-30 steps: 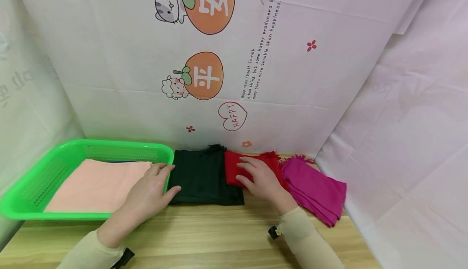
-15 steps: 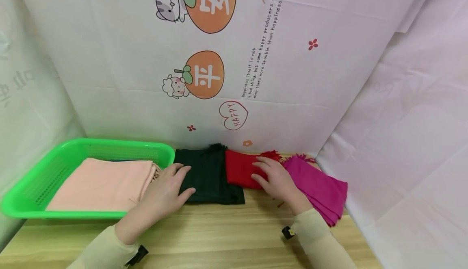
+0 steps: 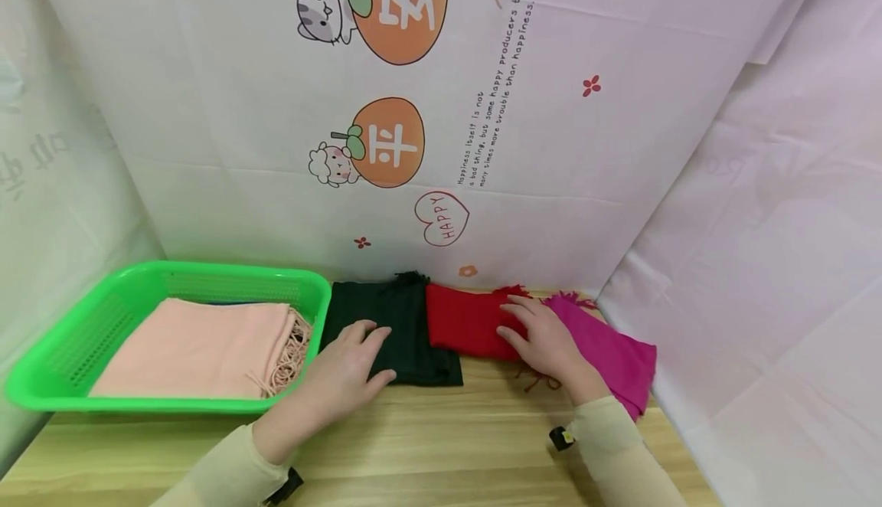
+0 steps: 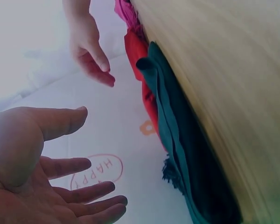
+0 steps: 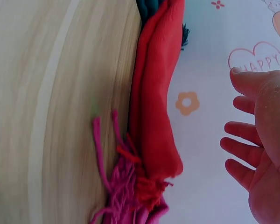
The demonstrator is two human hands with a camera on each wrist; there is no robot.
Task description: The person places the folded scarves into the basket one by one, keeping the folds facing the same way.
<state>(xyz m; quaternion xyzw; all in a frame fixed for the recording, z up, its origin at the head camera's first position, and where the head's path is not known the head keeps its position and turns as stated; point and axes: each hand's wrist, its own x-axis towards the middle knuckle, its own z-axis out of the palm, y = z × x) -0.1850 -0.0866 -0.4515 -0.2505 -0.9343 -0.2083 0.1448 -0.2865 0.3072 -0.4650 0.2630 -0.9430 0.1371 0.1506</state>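
Observation:
My left hand [image 3: 344,373] hovers over the near left part of a folded dark green scarf [image 3: 413,338], fingers spread and holding nothing. The left wrist view shows a gap between that hand [image 4: 51,182] and the green scarf [image 4: 186,144]. Over the right end of a folded red scarf [image 3: 465,323] is my right hand [image 3: 551,342], its fingers loosely extended. In the right wrist view the hand [image 5: 266,135] is apart from the red scarf [image 5: 154,98]. The red scarf overlaps the green one's right edge. A folded magenta scarf [image 3: 623,354] lies at the right, partly hidden by my right hand.
A green plastic basket [image 3: 227,266] stands at the left with a folded, fringed peach scarf [image 3: 193,350] inside. A strip of dark blue cloth shows behind the peach scarf. Everything rests on a wooden table [image 3: 441,446], with a printed white curtain [image 3: 537,224] behind and at the sides.
My left hand has moved right, from the basket's right rim to over the green scarf, uncovering the peach scarf's fringe. My right hand has shifted right along the red scarf. The scarves stay put.

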